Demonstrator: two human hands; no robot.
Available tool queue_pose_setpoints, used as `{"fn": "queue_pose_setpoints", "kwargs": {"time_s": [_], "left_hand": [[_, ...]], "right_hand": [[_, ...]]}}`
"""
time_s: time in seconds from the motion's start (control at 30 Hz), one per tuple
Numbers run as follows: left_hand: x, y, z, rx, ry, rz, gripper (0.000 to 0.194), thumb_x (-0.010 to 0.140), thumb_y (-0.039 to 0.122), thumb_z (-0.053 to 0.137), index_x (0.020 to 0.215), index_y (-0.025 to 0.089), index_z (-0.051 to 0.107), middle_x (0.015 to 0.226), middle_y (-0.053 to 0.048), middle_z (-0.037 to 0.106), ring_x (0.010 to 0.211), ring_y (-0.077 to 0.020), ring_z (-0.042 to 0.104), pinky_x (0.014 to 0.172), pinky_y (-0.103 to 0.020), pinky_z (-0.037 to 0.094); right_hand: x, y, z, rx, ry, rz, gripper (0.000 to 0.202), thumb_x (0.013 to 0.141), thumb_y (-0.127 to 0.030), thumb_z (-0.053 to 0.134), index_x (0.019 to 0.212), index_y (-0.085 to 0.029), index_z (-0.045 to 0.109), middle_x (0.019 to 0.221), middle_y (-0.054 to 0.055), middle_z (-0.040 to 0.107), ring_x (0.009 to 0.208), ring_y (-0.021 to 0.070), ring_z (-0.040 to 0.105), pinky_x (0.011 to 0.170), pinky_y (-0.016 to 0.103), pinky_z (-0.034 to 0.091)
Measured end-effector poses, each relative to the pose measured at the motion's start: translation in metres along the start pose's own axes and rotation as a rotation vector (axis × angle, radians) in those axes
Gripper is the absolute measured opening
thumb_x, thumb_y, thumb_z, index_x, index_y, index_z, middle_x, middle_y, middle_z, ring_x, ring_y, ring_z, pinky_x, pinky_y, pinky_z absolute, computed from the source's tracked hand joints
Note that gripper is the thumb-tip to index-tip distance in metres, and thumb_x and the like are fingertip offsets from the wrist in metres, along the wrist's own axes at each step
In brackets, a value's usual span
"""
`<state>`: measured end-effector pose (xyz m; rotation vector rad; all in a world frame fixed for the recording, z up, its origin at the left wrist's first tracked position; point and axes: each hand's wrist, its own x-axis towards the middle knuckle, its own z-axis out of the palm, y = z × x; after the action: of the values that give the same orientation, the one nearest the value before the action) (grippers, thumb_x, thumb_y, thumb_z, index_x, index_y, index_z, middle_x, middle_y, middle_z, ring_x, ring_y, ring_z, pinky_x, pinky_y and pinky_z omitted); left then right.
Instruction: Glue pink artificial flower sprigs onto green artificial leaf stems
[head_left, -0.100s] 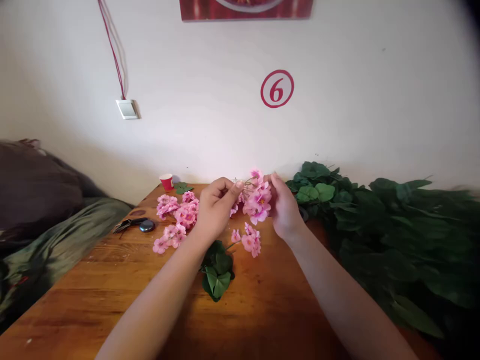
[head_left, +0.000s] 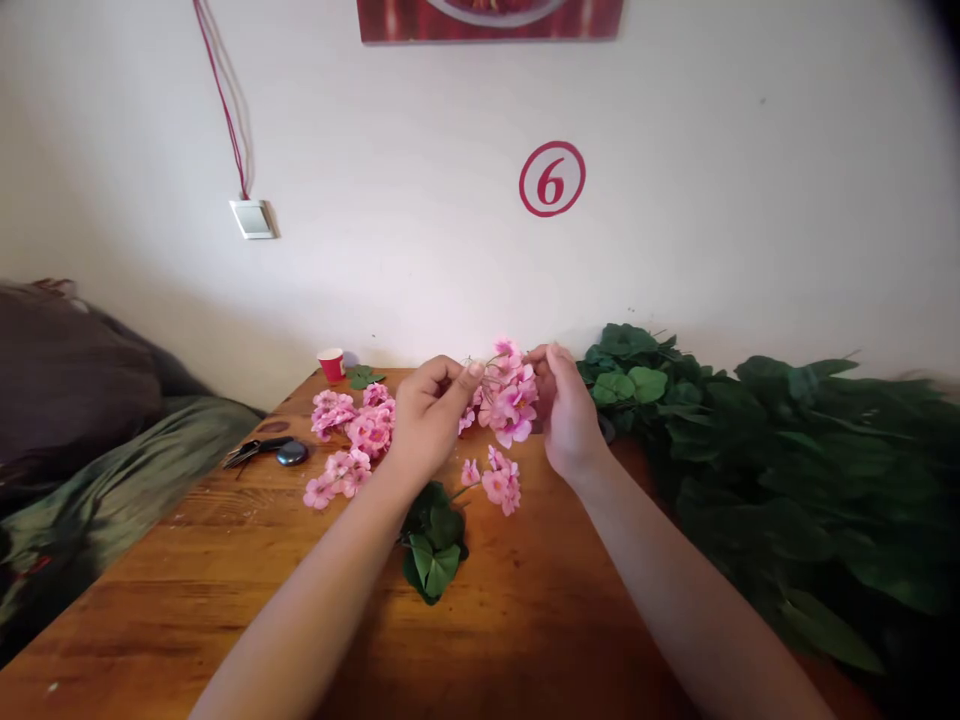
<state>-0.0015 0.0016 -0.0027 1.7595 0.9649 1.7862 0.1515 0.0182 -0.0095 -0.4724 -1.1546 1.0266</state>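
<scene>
Two hands (head_left: 426, 415), one red cup (head_left: 331, 366), one wall switch (head_left: 253, 219).

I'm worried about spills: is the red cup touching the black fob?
Apart: the head view shows bare tabletop between the red cup and the black fob.

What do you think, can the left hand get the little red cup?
Probably yes: only low pink flowers lie between the left hand and the cup. But that hand is pinching a flower stem, so it might have to let go first.
</scene>
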Motion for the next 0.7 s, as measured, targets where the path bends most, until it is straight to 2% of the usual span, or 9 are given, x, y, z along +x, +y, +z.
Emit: {"fn": "queue_pose_setpoints", "kwargs": {"time_s": [0.1,0.2,0.33,0.43,0.5,0.6,0.7], "left_hand": [[-0.002,-0.002,0.000,0.052,0.020,0.035,0.040,0.090,0.046,0.066,0.063,0.018,0.054,0.053,0.005,0.046,0.051,-0.0084,0.037,0.050,-0.024,0.030],[-0.005,-0.003,0.002,0.124,0.021,0.088,0.040,0.092,0.044,0.064,0.063,0.018,0.053,0.054,0.005,0.046,0.052,-0.0088,0.039,0.051,-0.024,0.032],[-0.009,-0.002,0.005,0.276,-0.025,0.206,0.036,0.095,0.039,0.060,0.066,0.019,0.052,0.057,0.004,0.050,0.054,-0.0099,0.045,0.054,-0.025,0.034],[-0.009,-0.001,0.006,0.437,-0.060,0.285,0.030,0.096,0.036,0.058,0.071,0.020,0.055,0.062,0.003,0.055,0.059,-0.0122,0.051,0.058,-0.027,0.037],[-0.008,-0.002,0.007,0.504,-0.068,0.361,0.024,0.096,0.034,0.057,0.076,0.020,0.056,0.071,0.000,0.061,0.068,-0.0146,0.056,0.064,-0.029,0.041],[-0.007,-0.005,0.008,0.541,-0.073,0.516,0.013,0.093,0.032,0.063,0.096,0.020,0.059,0.097,-0.006,0.066,0.095,-0.0206,0.061,0.085,-0.036,0.047],[-0.007,-0.008,0.010,0.569,-0.090,0.586,0.030,0.088,0.033,0.068,0.113,0.021,0.058,0.120,-0.011,0.062,0.117,-0.0256,0.056,0.101,-0.044,0.044]], "right_hand": [[-0.004,-0.001,0.006,0.087,0.049,0.039,0.034,0.087,-0.057,0.060,0.102,-0.026,0.062,0.098,0.004,0.064,0.102,0.0220,0.061,0.089,0.038,0.049],[-0.010,-0.003,0.015,0.215,0.013,0.127,0.045,0.085,-0.058,0.058,0.115,-0.025,0.062,0.108,0.006,0.067,0.108,0.0251,0.062,0.092,0.043,0.050],[-0.015,-0.004,0.025,0.398,-0.043,0.249,0.048,0.083,-0.056,0.059,0.119,-0.024,0.063,0.112,0.008,0.070,0.112,0.0280,0.063,0.093,0.046,0.051],[-0.015,-0.003,0.027,0.471,-0.057,0.313,0.043,0.084,-0.052,0.057,0.115,-0.023,0.066,0.107,0.009,0.072,0.112,0.0281,0.064,0.093,0.046,0.051],[-0.015,-0.002,0.026,0.503,-0.058,0.349,0.040,0.086,-0.051,0.054,0.109,-0.021,0.068,0.102,0.009,0.073,0.110,0.0277,0.065,0.093,0.045,0.052],[-0.014,-0.003,0.026,0.540,-0.036,0.367,0.039,0.089,-0.049,0.049,0.103,-0.018,0.069,0.097,0.010,0.072,0.106,0.0266,0.065,0.092,0.044,0.053],[-0.014,-0.006,0.026,0.549,0.003,0.375,0.038,0.091,-0.047,0.047,0.102,-0.017,0.069,0.092,0.009,0.071,0.102,0.0254,0.066,0.093,0.042,0.053]]}}
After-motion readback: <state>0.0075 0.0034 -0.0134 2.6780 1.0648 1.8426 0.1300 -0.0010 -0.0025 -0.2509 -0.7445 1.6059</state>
